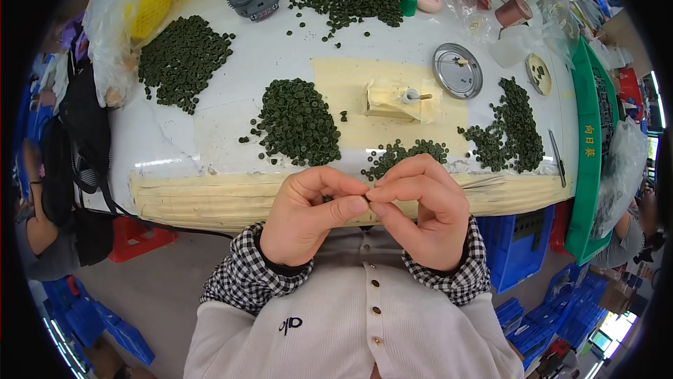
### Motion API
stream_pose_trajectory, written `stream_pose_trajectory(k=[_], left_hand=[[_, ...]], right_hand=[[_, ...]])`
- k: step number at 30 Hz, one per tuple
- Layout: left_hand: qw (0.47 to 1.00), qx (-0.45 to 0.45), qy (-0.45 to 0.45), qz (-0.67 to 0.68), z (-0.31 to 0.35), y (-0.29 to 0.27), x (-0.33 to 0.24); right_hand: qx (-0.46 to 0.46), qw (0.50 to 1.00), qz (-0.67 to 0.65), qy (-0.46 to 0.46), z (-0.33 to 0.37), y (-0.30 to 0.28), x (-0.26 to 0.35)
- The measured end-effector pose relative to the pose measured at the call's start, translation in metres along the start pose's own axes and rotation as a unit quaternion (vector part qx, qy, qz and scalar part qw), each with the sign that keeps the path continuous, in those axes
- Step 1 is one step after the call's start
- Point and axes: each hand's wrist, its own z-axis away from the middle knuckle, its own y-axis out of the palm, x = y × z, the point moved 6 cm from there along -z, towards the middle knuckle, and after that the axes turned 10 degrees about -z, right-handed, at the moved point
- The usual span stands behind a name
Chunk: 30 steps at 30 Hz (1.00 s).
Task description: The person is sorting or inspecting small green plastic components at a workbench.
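Close in front of my body, just over the table's near edge, my left hand [314, 212] and my right hand [429, 214] meet fingertip to fingertip. Between them they pinch a small dark green round part [366, 198], mostly hidden by the fingers. Another dark bit [327, 199] shows inside the curl of my left hand. Beyond my right hand lies a scatter of small dark green wheel-shaped parts [396, 157]. A large heap of similar wheel parts [298, 123] sits beyond my left hand.
More heaps of green parts lie at the left [184, 60], back [354, 0] and right [515, 126]. A taped block [385, 98] with a small white pot stands mid-table near a round metal lid [457, 70]. Tweezers [557, 158] and a green tray [592, 147] are on the right.
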Motion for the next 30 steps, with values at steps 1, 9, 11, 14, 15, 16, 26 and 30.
stream_pose_trajectory(k=[1,9,11,14,15,16,26,30], left_hand=[[1.000,0.006,0.000,-0.001,-0.001,-0.001,0.000],[0.989,-0.004,-0.024,-0.149,0.002,0.002,-0.007],[0.984,-0.011,-0.018,-0.175,0.003,0.003,-0.010],[0.974,-0.030,0.004,-0.224,0.004,0.000,-0.010],[0.971,-0.037,0.007,-0.237,0.004,0.000,-0.010],[0.967,-0.043,0.010,-0.250,0.004,0.000,-0.011],[0.949,-0.076,0.060,-0.300,0.007,-0.001,-0.013],[0.946,-0.084,0.070,-0.305,0.008,-0.002,-0.013]], right_hand=[[0.007,1.000,0.000,-0.001,0.000,0.000,0.000],[0.029,0.994,0.092,-0.050,-0.002,-0.002,0.009],[0.028,0.991,0.112,-0.070,-0.002,-0.002,0.009],[0.030,0.988,0.121,-0.085,-0.001,-0.001,0.010],[0.031,0.988,0.121,-0.087,-0.001,0.000,0.010],[0.031,0.989,0.118,-0.082,-0.001,0.000,0.009],[0.008,1.000,-0.016,0.012,-0.001,0.000,-0.007],[-0.002,1.000,-0.011,0.007,-0.001,0.003,-0.006]])
